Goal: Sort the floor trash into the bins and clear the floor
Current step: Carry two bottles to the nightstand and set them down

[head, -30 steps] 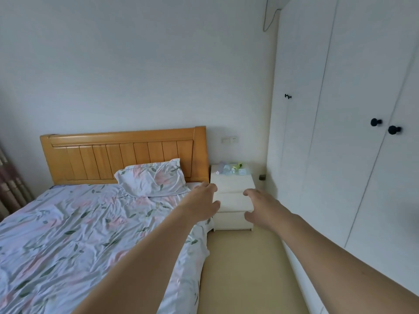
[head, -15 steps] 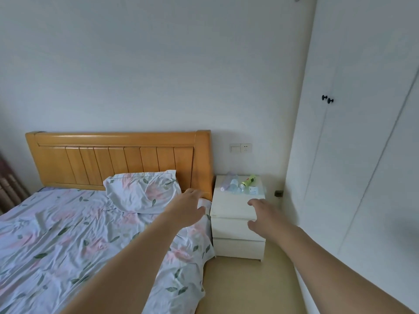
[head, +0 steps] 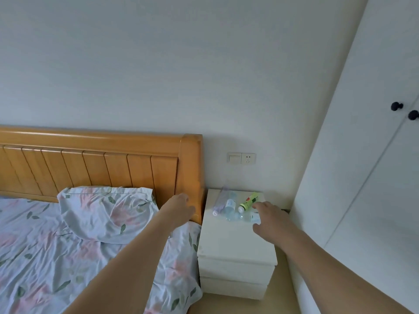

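A white nightstand (head: 235, 245) stands between the bed and the wardrobe. On its top, near the wall, lie a green bottle (head: 249, 201), a clear plastic bottle with a pale label (head: 229, 206), a purple tube (head: 218, 206) and a small white item (head: 255, 217). My right hand (head: 269, 217) reaches over the top with relaxed fingers, just right of the bottles, holding nothing. My left hand (head: 180, 208) hovers in front of the headboard post, fingers loose and empty. No bins are in view.
A wooden headboard (head: 102, 168) and a bed with a floral sheet (head: 45, 257) and pillow (head: 106, 211) fill the left. White wardrobe doors with black knobs (head: 396, 106) stand on the right. A narrow strip of beige floor (head: 283, 286) runs beside the nightstand. A wall socket (head: 241, 158) sits above.
I have come closer to the nightstand, which now looks much larger. Both hands have stretched forward; the right one is now over the nightstand top beside the bottles.
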`<state>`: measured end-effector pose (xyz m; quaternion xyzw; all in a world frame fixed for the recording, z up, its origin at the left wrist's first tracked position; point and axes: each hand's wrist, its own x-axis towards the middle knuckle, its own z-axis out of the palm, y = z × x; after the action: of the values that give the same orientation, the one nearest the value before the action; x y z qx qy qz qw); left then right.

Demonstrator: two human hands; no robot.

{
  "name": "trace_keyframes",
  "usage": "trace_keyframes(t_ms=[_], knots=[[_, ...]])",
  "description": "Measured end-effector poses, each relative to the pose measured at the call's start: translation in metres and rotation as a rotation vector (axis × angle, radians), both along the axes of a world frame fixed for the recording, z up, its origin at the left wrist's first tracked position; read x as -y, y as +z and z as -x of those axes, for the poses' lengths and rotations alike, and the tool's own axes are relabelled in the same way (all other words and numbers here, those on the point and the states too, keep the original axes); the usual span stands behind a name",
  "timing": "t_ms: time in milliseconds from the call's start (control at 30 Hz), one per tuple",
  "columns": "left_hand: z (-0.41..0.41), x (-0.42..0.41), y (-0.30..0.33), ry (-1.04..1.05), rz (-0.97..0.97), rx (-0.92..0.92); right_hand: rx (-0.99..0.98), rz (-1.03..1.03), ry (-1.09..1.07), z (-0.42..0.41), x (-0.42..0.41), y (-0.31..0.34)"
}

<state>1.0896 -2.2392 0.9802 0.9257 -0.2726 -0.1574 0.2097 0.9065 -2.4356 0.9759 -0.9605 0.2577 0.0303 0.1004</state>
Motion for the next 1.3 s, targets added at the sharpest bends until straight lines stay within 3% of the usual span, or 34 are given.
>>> trace_keyframes(t_ms=[267,433,600,667,933,1133,1300], knots=[[-0.101,0.132,-0.067,-0.043,-0.116,-0.142,-0.132,0.003,0.012,-0.114,0.119,-0.059],[-0.160,0.212,-0.135,0.032,-0.193,-0.197,-0.187,0.003,0.065,-0.191,0.196,-0.125],[-0.210,0.285,-0.237,0.121,-0.258,-0.316,-0.249,0.010,0.093,-0.259,0.259,-0.228],[-0.226,0.304,-0.276,0.175,-0.262,-0.375,-0.182,0.020,0.093,-0.279,0.275,-0.274],[-0.256,0.333,-0.418,0.432,-0.264,-0.509,-0.178,0.075,0.216,-0.307,0.294,-0.429],[-0.260,0.341,-0.443,0.472,-0.201,-0.461,-0.063,0.145,0.282,-0.313,0.289,-0.453],[-0.240,0.323,-0.402,0.534,-0.172,-0.514,-0.110,0.075,0.272,-0.308,0.285,-0.406]])
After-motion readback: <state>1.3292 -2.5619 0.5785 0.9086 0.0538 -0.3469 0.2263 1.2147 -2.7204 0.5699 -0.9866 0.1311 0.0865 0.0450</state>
